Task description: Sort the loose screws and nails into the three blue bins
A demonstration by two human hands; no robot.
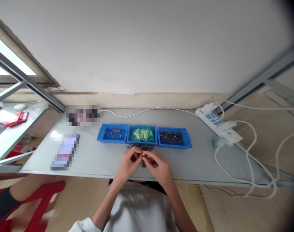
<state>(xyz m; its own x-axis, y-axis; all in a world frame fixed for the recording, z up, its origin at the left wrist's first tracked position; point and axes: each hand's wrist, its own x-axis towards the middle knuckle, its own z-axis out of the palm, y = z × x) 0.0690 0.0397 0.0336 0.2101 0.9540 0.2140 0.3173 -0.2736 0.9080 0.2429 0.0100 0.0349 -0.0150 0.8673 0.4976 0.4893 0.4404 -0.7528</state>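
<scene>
My left hand [130, 161] and my right hand [158, 164] meet near the table's front edge, their fingertips pinched together. Between them shows a small whitish piece [144, 154], too small to name. Under and behind the fingers lies a pile of loose metal screws [139, 147], partly hidden by both hands. Three blue bins stand in a row just beyond. A few screws lie scattered in the left bin [100, 134]. Green plastic packaging with pale pieces [142, 134] fills the middle bin [142, 143]. Many darker screws [171, 137] sit in the right bin [188, 139].
At left lies a blurred-out phone [65, 153], with another blurred item [82, 115] behind it. A white power strip [218, 124] with plugs and looping cables [253, 161] occupies the right side. Grey metal posts frame both ends. Another person's leg [25, 190] is beside a red stool [44, 199].
</scene>
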